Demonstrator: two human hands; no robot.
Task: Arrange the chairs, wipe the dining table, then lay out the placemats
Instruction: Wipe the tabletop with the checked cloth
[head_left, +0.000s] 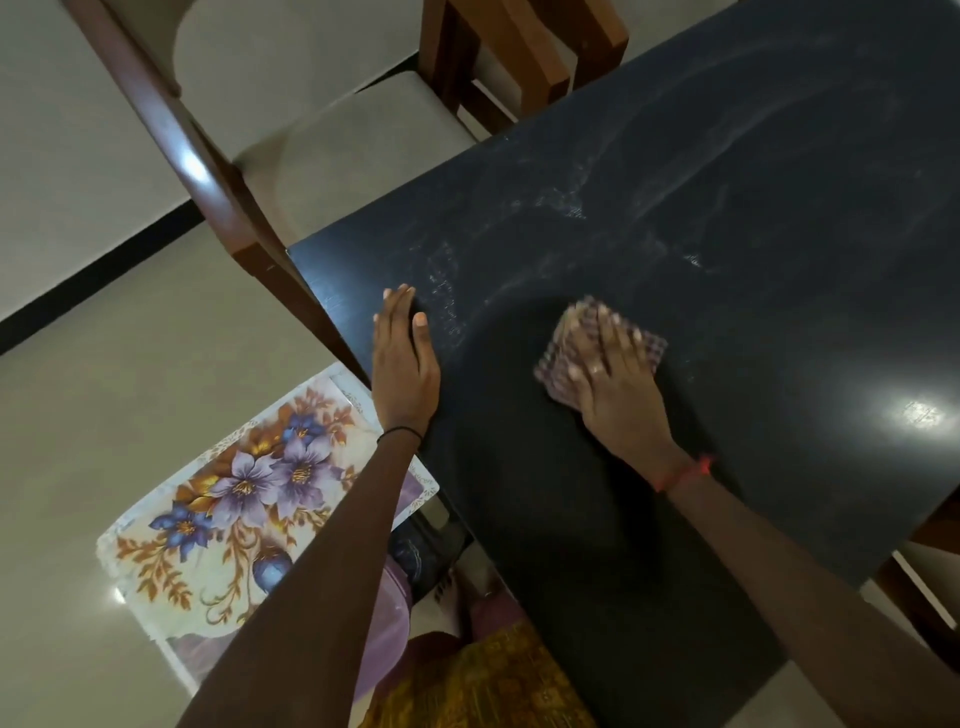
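Dark glossy tabletop (727, 182), streaked — right hand (610, 374) flat, pressing a checked cloth (652, 344); left hand (402, 364) flat, holding nothing.

Pale glossy floor (78, 426), dark strip (104, 273) crossing it upper left; yellow patterned garment (483, 680) at bottom edge.

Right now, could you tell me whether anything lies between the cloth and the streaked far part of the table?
Nothing visible does. The table beyond the cloth under the right hand shows only pale streaks; the left hand rests flat off to its left.
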